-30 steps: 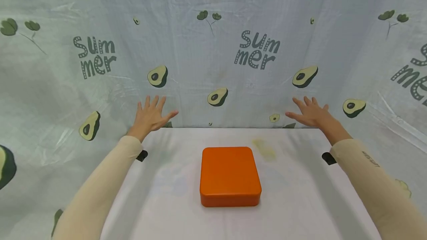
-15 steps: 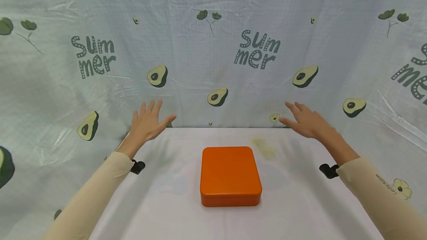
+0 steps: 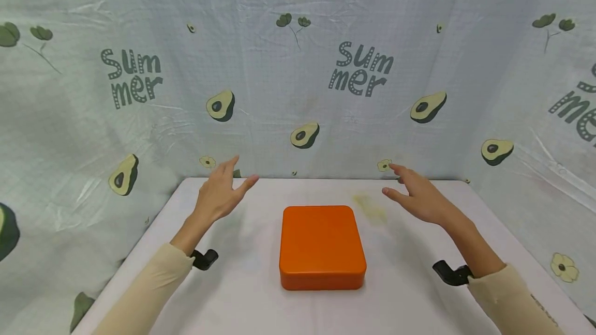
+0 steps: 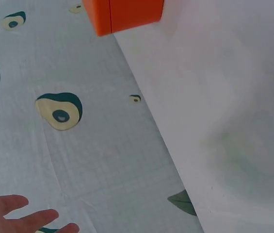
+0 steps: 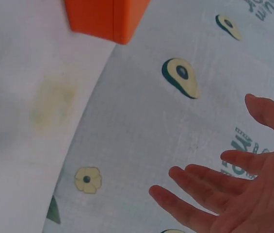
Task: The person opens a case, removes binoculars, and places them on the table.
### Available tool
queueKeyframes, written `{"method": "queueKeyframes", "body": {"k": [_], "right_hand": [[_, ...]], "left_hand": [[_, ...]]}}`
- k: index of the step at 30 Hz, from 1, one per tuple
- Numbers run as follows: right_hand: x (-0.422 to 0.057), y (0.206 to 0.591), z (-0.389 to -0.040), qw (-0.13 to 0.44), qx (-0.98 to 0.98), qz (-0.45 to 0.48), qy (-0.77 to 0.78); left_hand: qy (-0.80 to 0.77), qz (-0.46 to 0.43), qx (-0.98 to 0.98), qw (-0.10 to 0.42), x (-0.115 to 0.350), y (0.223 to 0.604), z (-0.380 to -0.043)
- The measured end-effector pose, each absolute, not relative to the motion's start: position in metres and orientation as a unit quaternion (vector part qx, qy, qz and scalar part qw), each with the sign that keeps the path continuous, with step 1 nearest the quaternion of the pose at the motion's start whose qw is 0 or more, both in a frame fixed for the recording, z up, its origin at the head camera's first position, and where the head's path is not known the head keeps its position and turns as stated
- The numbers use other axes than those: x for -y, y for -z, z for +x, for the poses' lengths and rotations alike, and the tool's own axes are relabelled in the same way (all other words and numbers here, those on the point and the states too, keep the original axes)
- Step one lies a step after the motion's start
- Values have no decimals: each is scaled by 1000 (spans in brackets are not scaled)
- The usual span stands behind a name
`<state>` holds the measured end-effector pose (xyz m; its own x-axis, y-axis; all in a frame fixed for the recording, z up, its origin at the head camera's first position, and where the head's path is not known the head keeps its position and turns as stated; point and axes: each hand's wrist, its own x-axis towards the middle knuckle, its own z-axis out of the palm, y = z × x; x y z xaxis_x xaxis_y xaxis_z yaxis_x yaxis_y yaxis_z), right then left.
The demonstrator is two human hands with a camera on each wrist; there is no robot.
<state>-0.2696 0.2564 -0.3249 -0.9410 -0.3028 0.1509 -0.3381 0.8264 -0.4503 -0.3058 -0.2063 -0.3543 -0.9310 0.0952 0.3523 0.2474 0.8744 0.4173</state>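
An orange box (image 3: pixel 322 242) with rounded corners sits in the middle of the white table, its plain smooth top facing up. To its left, the left hand (image 3: pixel 219 193) is held in the air with fingers extended and thumb spread, holding nothing. On the other side the right hand (image 3: pixel 423 198) hovers too, its fingers loosely extended and its palm turned inward. Both hands are apart from the box. In the left wrist view, fingers (image 4: pixel 35 221) show at the lower left corner; the right wrist view shows the spread fingers (image 5: pixel 200 194) of the right hand.
The white table (image 3: pixel 251 304) ends against a grey-green cloth (image 3: pixel 261 66) printed with avocados, flowers and "summer" lettering. A faint yellowish stain (image 3: pixel 370 208) marks the table behind the box on the right. Black straps with small devices (image 3: pixel 205 260) are worn at both wrists.
Both hands have drawn back toward the person, come lower and turned their palms inward, the fingers less spread. The orange box stays in place.
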Motion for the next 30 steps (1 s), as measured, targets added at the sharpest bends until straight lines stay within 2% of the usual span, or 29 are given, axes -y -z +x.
{"method": "queueKeyframes", "body": {"k": [10, 17, 30], "right_hand": [[-239, 349, -262, -9, 934, 165, -317], [-229, 360, -263, -94, 889, 127, -429], [-218, 380, -277, -146, 843, 87, -510]], "left_hand": [[346, -80, 926, 126, 179, 372, -287], [471, -81, 876, 62, 160, 378, -280], [623, 10, 782, -35, 136, 398, -279]]}}
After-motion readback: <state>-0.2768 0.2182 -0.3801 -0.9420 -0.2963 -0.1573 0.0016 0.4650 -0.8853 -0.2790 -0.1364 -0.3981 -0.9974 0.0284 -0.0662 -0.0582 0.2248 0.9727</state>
